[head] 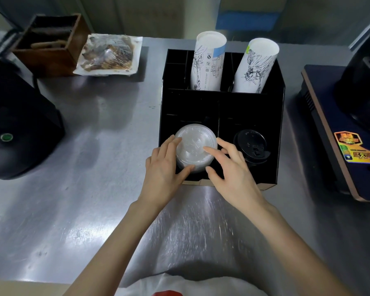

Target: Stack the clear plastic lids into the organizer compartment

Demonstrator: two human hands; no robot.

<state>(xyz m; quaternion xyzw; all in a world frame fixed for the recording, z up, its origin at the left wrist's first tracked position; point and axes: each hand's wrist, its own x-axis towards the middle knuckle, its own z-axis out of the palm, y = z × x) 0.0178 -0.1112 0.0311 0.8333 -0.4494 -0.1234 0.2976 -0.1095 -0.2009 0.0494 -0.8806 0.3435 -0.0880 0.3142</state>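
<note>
Wooden box [51, 42], wrapped food tray [108, 55] side by side; black lids [251, 146].

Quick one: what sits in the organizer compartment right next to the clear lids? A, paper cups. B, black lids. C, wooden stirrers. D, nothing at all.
B: black lids sit in the front right compartment of the organizer, beside the clear lids that both hands touch; the paper cups stand in the back row.

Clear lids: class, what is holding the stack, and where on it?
Both hands hold the stack of clear plastic lids: left hand fingers on its left side, right hand on its right side and top.
</note>
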